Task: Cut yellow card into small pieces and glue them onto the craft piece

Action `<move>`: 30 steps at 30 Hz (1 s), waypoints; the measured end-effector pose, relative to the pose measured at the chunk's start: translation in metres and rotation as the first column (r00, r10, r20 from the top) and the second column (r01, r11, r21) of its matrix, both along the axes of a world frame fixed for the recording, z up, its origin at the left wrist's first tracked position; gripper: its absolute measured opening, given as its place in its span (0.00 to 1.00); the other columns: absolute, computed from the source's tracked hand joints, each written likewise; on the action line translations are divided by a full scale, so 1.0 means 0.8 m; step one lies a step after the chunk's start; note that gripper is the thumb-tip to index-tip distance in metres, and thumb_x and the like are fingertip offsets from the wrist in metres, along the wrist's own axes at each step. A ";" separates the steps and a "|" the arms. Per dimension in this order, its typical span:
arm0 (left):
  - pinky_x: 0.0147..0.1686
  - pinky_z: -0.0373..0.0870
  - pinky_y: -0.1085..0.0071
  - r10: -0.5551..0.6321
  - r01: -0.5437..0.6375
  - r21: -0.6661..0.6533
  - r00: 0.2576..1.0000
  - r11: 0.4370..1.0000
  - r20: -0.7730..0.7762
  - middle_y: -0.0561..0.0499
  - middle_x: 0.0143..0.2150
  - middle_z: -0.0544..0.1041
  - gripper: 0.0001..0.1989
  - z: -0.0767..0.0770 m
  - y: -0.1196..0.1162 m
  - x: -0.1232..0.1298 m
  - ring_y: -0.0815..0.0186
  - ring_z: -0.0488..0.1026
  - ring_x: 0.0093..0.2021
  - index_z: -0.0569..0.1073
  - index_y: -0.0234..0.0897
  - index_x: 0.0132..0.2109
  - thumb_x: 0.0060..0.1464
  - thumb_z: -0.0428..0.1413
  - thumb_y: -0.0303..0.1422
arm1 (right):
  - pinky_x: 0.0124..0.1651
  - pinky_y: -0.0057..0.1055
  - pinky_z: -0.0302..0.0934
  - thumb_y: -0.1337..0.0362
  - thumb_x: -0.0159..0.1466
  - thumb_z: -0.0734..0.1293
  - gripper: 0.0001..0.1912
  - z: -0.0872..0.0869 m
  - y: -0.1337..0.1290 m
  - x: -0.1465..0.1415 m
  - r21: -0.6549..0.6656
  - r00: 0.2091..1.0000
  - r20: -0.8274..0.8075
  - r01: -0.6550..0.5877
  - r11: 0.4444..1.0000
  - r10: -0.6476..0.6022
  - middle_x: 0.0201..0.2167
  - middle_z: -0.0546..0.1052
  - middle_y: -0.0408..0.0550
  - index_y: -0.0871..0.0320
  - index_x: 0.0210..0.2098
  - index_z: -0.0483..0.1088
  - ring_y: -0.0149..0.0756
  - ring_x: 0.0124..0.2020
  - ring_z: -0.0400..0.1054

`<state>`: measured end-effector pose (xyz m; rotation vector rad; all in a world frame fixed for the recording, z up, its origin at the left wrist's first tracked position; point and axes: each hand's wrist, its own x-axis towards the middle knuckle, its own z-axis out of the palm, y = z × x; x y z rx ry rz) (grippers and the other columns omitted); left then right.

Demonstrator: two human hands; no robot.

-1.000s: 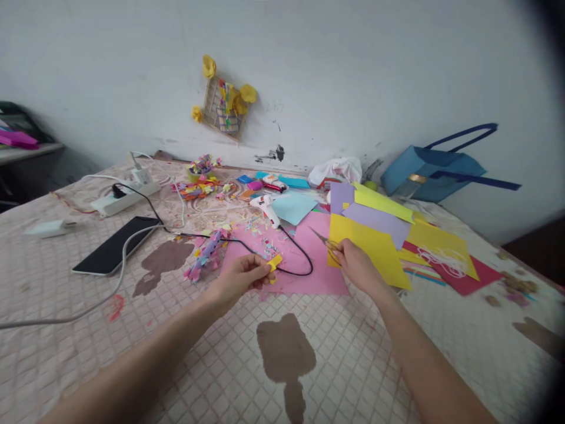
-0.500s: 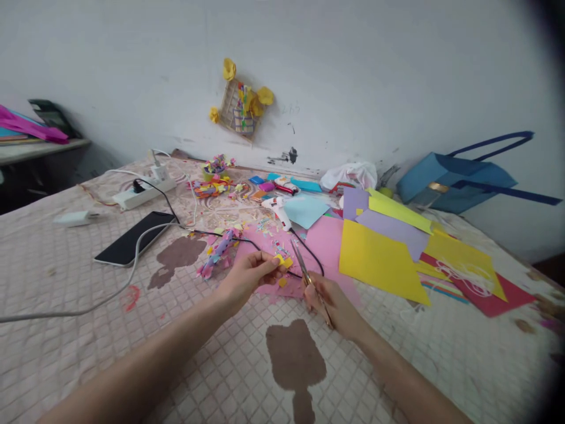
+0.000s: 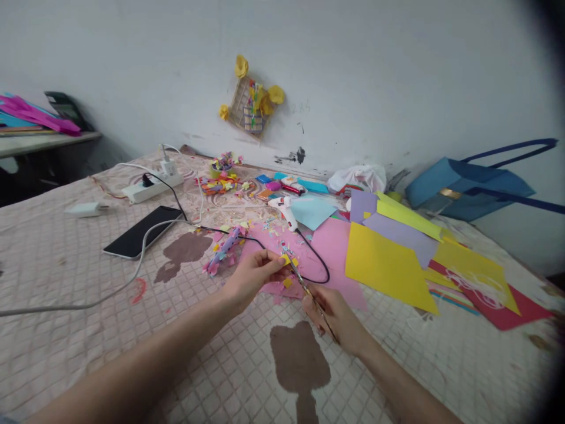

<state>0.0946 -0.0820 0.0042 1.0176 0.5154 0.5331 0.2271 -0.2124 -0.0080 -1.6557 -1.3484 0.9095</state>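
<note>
Between the thumb and fingers of my left hand (image 3: 256, 274) is a small piece of yellow paper (image 3: 289, 259). My right hand (image 3: 331, 312) grips a pair of scissors (image 3: 302, 284), whose blades point up and left and meet the yellow piece. Below both lies pink paper (image 3: 329, 244) strewn with small cut scraps. A lilac stick covered in paper flowers (image 3: 225, 250) rests left of my left hand. Just beyond the hands sits a white glue gun (image 3: 286, 213) with a black cord.
A black phone (image 3: 142, 231), a power strip (image 3: 152, 187) and a grey cable lie at left. Yellow paper (image 3: 388, 265), lilac and red sheets spread at right, before a blue bag (image 3: 468, 188). A small pot of paper flowers (image 3: 223, 168) stands at the back.
The scissors have come left onto the yellow piece, with their blades now closer together. The whole view has shifted slightly, so the table items appear further right.
</note>
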 end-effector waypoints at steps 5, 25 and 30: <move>0.35 0.66 0.73 0.016 -0.016 0.002 1.000 1.000 -0.009 0.51 0.28 0.75 0.09 -0.003 0.000 0.001 0.72 0.71 0.30 0.69 0.32 0.29 0.45 0.59 0.34 | 0.18 0.23 0.45 0.51 0.62 0.57 0.19 0.002 0.000 -0.001 -0.029 0.998 0.057 -0.010 1.000 0.011 0.15 0.56 0.36 0.57 0.22 0.55 0.24 0.16 0.49; 0.34 0.65 0.73 0.040 -0.040 -0.017 0.999 0.999 -0.015 0.51 0.28 0.74 0.09 0.000 -0.003 0.002 0.72 0.70 0.28 0.68 0.31 0.29 0.45 0.60 0.33 | 0.17 0.23 0.43 0.52 0.61 0.58 0.18 -0.005 0.000 0.001 -0.045 1.000 0.003 0.012 0.999 -0.012 0.13 0.57 0.36 0.57 0.22 0.56 0.24 0.15 0.50; 0.32 0.65 0.74 0.047 -0.047 -0.025 0.999 0.999 -0.021 0.52 0.26 0.74 0.09 0.002 -0.004 0.002 0.73 0.70 0.27 0.68 0.31 0.28 0.44 0.60 0.32 | 0.17 0.23 0.44 0.53 0.62 0.57 0.18 -0.004 0.001 0.000 -0.050 1.000 0.029 0.012 0.999 -0.011 0.13 0.56 0.35 0.57 0.21 0.56 0.24 0.14 0.50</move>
